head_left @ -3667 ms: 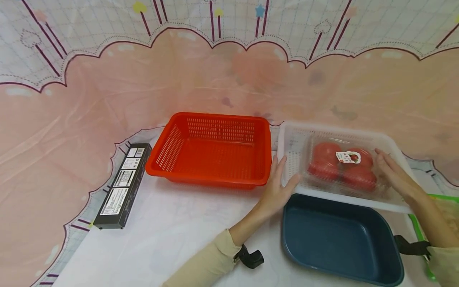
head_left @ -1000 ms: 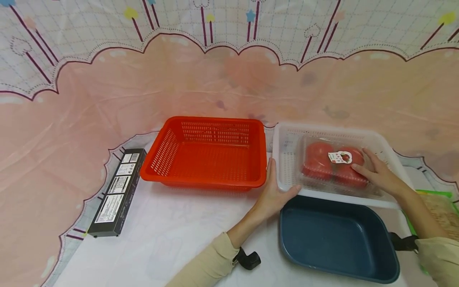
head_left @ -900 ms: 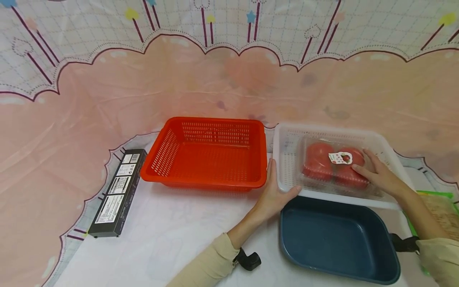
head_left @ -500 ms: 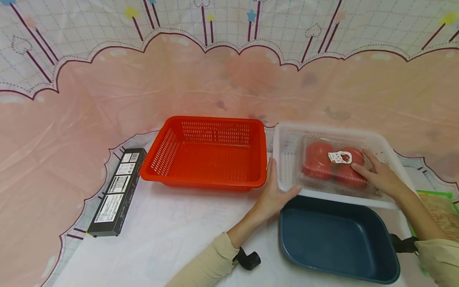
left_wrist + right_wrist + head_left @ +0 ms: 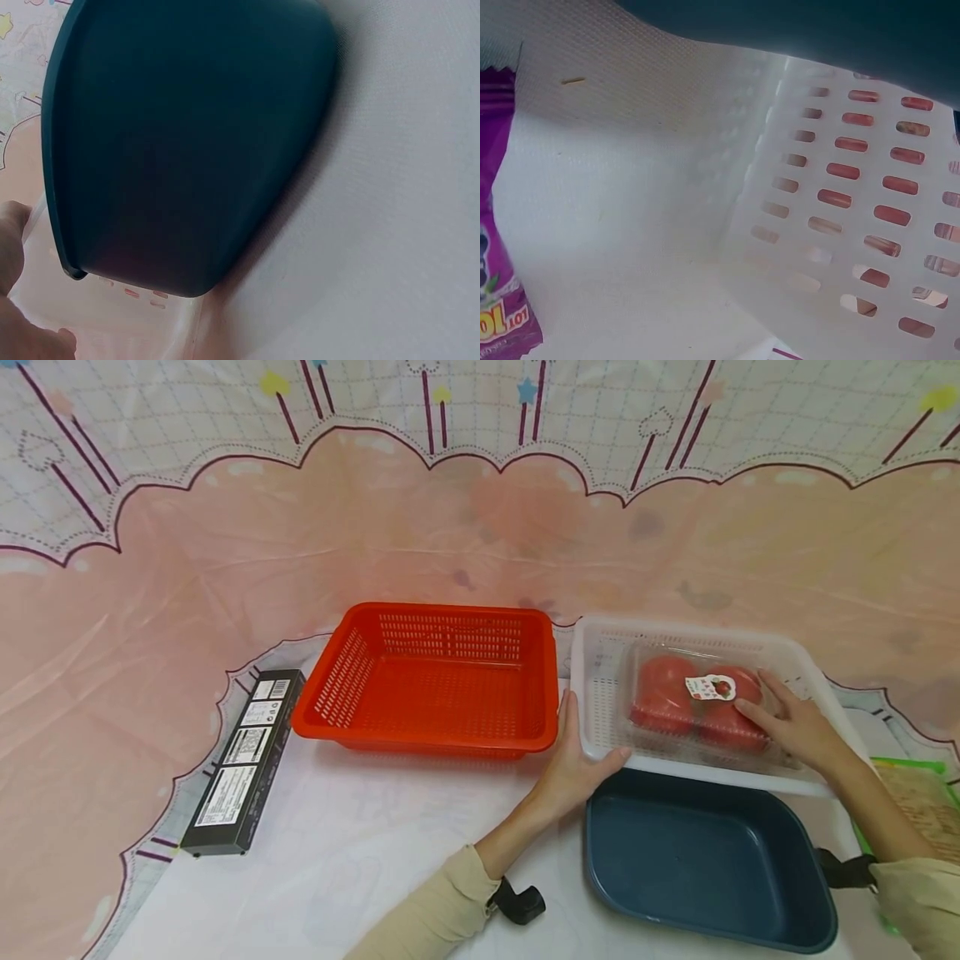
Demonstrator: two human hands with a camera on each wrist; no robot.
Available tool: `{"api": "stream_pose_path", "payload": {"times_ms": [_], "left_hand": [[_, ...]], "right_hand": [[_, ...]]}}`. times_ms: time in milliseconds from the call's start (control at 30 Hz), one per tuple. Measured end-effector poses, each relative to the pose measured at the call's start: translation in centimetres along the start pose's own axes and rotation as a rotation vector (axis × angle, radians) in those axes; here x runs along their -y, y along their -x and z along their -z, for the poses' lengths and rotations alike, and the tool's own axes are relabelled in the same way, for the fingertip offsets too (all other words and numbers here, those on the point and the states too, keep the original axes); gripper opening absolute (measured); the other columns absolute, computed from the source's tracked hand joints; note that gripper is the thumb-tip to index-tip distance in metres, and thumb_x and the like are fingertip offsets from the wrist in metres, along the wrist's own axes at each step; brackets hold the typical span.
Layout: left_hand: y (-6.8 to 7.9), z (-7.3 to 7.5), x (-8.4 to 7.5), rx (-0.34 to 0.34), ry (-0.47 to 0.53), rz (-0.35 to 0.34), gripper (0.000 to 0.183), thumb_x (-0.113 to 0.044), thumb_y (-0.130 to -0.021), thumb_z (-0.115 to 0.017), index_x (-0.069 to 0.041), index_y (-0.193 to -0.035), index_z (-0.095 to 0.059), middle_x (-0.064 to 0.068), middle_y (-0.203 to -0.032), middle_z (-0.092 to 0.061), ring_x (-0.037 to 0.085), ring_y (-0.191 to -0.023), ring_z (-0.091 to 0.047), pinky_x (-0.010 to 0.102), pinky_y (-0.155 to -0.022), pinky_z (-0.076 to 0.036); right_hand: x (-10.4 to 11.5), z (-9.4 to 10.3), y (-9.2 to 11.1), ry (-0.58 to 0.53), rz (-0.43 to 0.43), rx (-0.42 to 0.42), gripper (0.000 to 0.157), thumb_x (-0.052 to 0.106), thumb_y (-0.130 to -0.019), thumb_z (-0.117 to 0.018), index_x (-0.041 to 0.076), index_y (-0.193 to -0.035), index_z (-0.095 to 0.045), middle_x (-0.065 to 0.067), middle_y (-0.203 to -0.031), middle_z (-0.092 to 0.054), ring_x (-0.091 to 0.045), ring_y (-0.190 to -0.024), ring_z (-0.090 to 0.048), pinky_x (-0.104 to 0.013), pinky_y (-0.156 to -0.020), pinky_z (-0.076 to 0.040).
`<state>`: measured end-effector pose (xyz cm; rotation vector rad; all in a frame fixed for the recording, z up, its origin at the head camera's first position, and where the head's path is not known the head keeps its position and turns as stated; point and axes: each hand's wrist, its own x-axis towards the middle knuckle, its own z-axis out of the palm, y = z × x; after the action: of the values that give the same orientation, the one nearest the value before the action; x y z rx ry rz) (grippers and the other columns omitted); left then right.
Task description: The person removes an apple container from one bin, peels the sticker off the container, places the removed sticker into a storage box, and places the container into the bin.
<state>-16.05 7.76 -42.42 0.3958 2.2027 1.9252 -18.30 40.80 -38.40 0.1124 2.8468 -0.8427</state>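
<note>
A clear pack of tomatoes with a white label lies in a white perforated basket at the right. My right hand grips the pack's right end, its thumb on top and its fingers toward the far side. At the basket's near-left corner is my left hand. Its fingers lie nearly straight along the outer side, and the thumb rests on the front rim. In the left wrist view, part of the left hand shows beside the white basket. The right hand is out of sight in its own wrist view.
An orange-red basket stands left of the white one. A dark blue basin sits in front. A black box lies at far left. A green-edged bag is at far right. In the right wrist view lies a purple packet.
Since the oldest frame, my right thumb has come over the tomato pack and my left fingers have drawn together along the basket's side. Over the last second both hands have stayed still.
</note>
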Motion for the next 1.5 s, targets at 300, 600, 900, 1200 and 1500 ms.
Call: {"api": "stream_pose_path", "payload": {"times_ms": [300, 600, 900, 1200, 1500], "left_hand": [[0.04, -0.12, 0.04, 0.005, 0.003, -0.01, 0.103, -0.035, -0.086, -0.07, -0.026, -0.157, 0.005, -0.012, -0.163, 0.006, 0.012, -0.15, -0.008, 0.043, -0.123, -0.016], [0.01, 0.05, 0.04, -0.002, -0.008, -0.018, 0.104, -0.036, -0.086, -0.07, -0.025, -0.157, 0.005, -0.01, -0.164, 0.006, 0.013, -0.149, -0.01, 0.042, -0.123, -0.019], [-0.14, 0.0, 0.25, 0.0, 0.001, -0.022, 0.104, -0.036, -0.086, -0.07, -0.026, -0.157, 0.005, -0.014, -0.163, 0.005, 0.012, -0.149, -0.01, 0.041, -0.123, -0.019], [-0.02, 0.09, 0.18, 0.007, 0.001, -0.024, 0.104, -0.036, -0.086, -0.07, -0.026, -0.157, 0.006, -0.012, -0.163, 0.006, 0.014, -0.149, -0.011, 0.041, -0.123, -0.02], [0.02, 0.03, 0.14, 0.003, 0.007, -0.019, 0.104, -0.035, -0.086, -0.07, -0.025, -0.157, 0.004, -0.012, -0.163, 0.005, 0.013, -0.148, -0.012, 0.04, -0.123, -0.019]], "right_hand": [[-0.36, -0.15, 0.02, -0.002, 0.014, -0.048, 0.084, 0.052, -0.098, -0.041, 0.009, -0.155, 0.003, -0.048, -0.145, -0.013, -0.068, -0.127, -0.023, -0.08, -0.091, -0.028], [-0.43, -0.23, -0.24, -0.012, 0.027, -0.05, 0.084, 0.051, -0.098, -0.041, 0.008, -0.155, 0.003, -0.047, -0.146, -0.012, -0.068, -0.128, -0.022, -0.08, -0.092, -0.026], [-0.5, -0.23, -0.33, -0.016, 0.037, -0.06, 0.084, 0.05, -0.098, -0.042, 0.008, -0.155, 0.002, -0.046, -0.147, -0.014, -0.068, -0.128, -0.023, -0.08, -0.092, -0.026], [-0.74, 0.05, -0.19, -0.018, 0.067, -0.124, 0.074, 0.043, -0.1, -0.041, 0.01, -0.156, -0.005, -0.049, -0.136, -0.032, -0.061, -0.115, -0.038, -0.072, -0.086, -0.035], [-0.32, 0.61, 0.11, -0.108, 0.052, -0.136, 0.066, 0.041, -0.102, -0.036, 0.017, -0.156, -0.006, -0.038, -0.153, -0.01, -0.067, -0.13, -0.022, -0.077, -0.095, -0.025]]}}
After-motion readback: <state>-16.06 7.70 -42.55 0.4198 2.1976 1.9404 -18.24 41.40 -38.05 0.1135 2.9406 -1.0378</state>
